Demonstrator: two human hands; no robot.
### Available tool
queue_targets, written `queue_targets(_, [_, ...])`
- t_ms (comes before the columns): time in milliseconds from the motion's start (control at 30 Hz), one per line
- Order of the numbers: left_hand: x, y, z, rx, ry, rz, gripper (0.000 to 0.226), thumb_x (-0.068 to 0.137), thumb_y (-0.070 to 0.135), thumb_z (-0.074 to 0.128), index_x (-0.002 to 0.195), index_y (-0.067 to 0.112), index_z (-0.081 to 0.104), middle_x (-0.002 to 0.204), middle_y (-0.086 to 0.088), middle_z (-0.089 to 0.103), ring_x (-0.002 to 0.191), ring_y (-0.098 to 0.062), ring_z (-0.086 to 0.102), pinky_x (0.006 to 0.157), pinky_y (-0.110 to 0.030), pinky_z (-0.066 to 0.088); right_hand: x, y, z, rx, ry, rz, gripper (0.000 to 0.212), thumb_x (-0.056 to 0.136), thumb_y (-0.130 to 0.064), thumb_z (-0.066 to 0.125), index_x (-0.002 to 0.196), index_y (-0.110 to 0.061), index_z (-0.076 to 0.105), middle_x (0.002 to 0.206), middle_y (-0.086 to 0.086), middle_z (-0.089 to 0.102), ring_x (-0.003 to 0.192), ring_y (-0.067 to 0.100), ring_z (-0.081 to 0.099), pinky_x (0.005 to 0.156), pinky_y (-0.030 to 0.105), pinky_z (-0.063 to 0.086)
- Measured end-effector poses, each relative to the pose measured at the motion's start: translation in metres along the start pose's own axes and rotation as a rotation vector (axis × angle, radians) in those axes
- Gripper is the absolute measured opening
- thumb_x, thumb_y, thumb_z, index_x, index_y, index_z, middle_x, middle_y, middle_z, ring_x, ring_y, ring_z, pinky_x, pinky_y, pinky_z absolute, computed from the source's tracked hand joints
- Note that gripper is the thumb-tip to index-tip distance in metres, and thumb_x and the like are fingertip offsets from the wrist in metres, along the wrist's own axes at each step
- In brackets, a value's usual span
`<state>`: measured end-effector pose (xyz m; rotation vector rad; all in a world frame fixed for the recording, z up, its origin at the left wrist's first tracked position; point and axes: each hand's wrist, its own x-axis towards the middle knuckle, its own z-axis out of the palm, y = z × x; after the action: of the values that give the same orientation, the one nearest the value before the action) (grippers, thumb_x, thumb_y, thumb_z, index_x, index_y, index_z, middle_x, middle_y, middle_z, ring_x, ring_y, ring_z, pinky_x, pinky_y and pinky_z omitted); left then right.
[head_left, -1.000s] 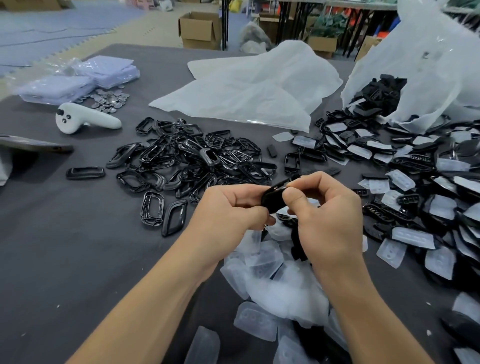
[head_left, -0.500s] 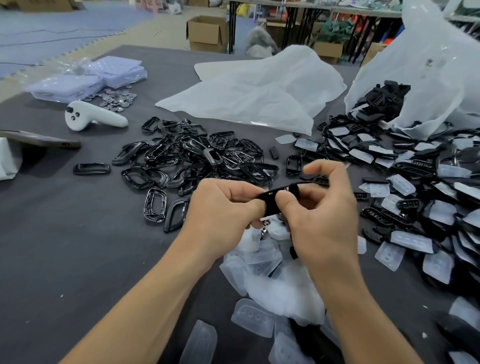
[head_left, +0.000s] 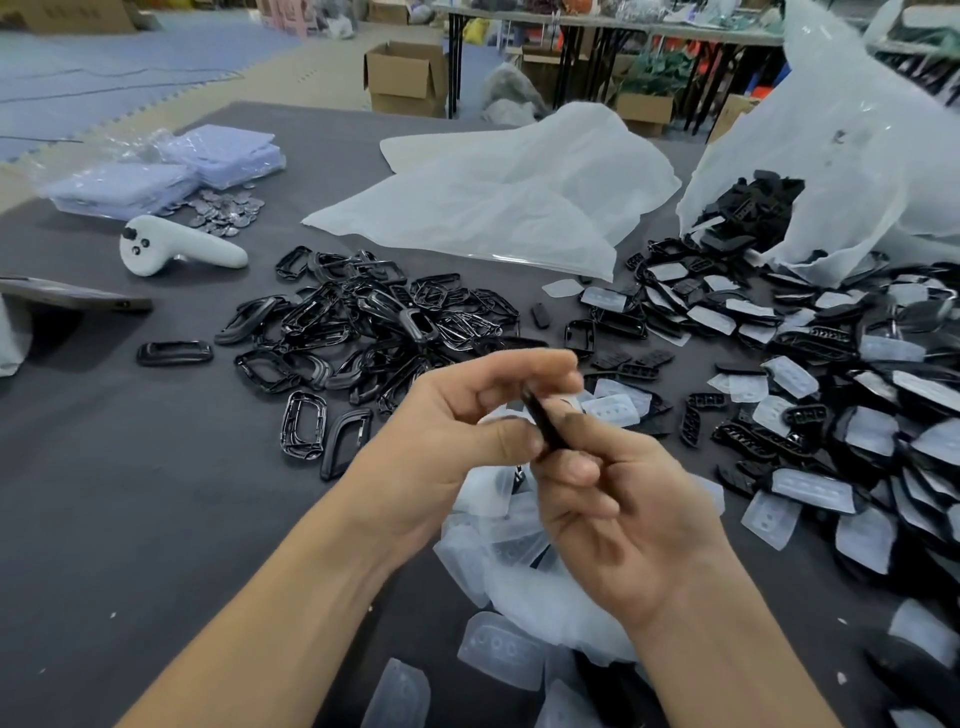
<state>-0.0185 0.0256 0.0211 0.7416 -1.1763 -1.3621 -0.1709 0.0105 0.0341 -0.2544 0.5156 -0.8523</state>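
as right hand (head_left: 623, 519) grips, part (head_left: 540, 422) juts

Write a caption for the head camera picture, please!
The left hand and right hand pinch a black piece above piles of black frames.

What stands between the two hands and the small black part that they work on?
Nothing visible does. The left hand and the right hand both pinch the black part directly, above a heap of clear covers.
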Motion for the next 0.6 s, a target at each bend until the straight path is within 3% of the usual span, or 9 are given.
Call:
queue_targets(100, [0.0008, 0.0029, 0.0010, -0.012, 0.068, -0.017, 0.027, 0.072, 0.001, 0.079, 0.091, 0.019, 0.083, 0.081, -0.005, 0.077, 0.071, -0.015, 0.072, 0.072, -0.023, 0.057, -0.0006, 0.0006, 0.0012, -0.217, -0.005, 0.038, 0.012, 0.074, -0.012, 0.073, 0.079, -0.002, 0.074, 0.066, 0.010, 0.059, 0.035, 0.005, 0.044, 0.027, 0.014, 0.030])
queue_targets(133, [0.0012, 0.0027, 0.0023, -0.016, 0.123, -0.041, 0.023, 0.072, -0.001, 0.080, 0.087, 0.016, 0.082, 0.077, -0.008, 0.076, 0.063, -0.016, 0.068, 0.066, -0.022, 0.055, -0.0003, 0.0010, 0.0023, -0.374, 0.049, -0.009, 0.013, 0.083, -0.016, 0.070, 0.077, -0.005, 0.074, 0.067, 0.011, 0.061, 0.039, 0.008, 0.045, 0.030, 0.016, 0.032])
queue_targets(200, [0.0025, 0.0017, 0.0064, -0.046, 0.270, -0.123, 0.022, 0.068, 0.002, 0.086, 0.088, 0.010, 0.081, 0.078, -0.011, 0.076, 0.058, -0.015, 0.064, 0.060, -0.021, 0.053, 0.0023, 0.0032, -0.0004, -0.624, 0.158, -0.207, 0.036, 0.100, -0.026, 0.058, 0.073, -0.015, 0.078, 0.071, 0.009, 0.069, 0.050, 0.014, 0.055, 0.042, 0.021, 0.044])
queue_targets(267, [0.0034, 0.0006, 0.0089, -0.067, 0.435, -0.211, 0.026, 0.062, 0.009, 0.086, 0.087, 0.009, 0.082, 0.075, -0.006, 0.075, 0.054, -0.009, 0.060, 0.054, -0.017, 0.049, 0.0029, 0.0058, -0.0001, -0.731, 0.168, -0.352, 0.039, 0.103, -0.029, 0.056, 0.073, -0.022, 0.081, 0.074, 0.003, 0.073, 0.063, 0.013, 0.063, 0.055, 0.023, 0.053])
queue_targets(400, [0.0034, 0.0032, 0.0075, -0.055, 0.549, -0.241, 0.024, 0.056, 0.015, 0.087, 0.079, 0.013, 0.082, 0.070, -0.001, 0.073, 0.048, -0.006, 0.050, 0.049, -0.015, 0.044, 0.0024, 0.0097, 0.0027, -0.751, 0.114, -0.336, 0.022, 0.097, -0.001, 0.061, 0.081, -0.009, 0.073, 0.071, 0.009, 0.068, 0.057, 0.017, 0.059, 0.050, 0.023, 0.050])
queue_targets(533, [0.0016, 0.0059, 0.0053, -0.037, 0.495, -0.233, 0.041, 0.040, 0.030, 0.091, 0.078, 0.021, 0.083, 0.077, -0.001, 0.077, 0.057, -0.008, 0.062, 0.055, -0.017, 0.047, 0.0008, 0.0078, 0.0059, -0.631, 0.078, -0.252, 0.019, 0.093, -0.002, 0.061, 0.078, -0.007, 0.072, 0.069, 0.012, 0.066, 0.053, 0.015, 0.058, 0.046, 0.021, 0.047])
queue_targets(600, [0.0018, 0.0051, 0.0041, -0.042, 0.463, -0.260, 0.041, 0.041, 0.019, 0.098, 0.080, 0.021, 0.083, 0.082, -0.004, 0.078, 0.063, -0.012, 0.064, 0.059, -0.020, 0.047, -0.0006, 0.0073, 0.0065, -0.607, 0.049, -0.247, 0.014, 0.084, -0.009, 0.066, 0.072, -0.011, 0.074, 0.070, 0.011, 0.067, 0.053, 0.015, 0.058, 0.046, 0.020, 0.047])
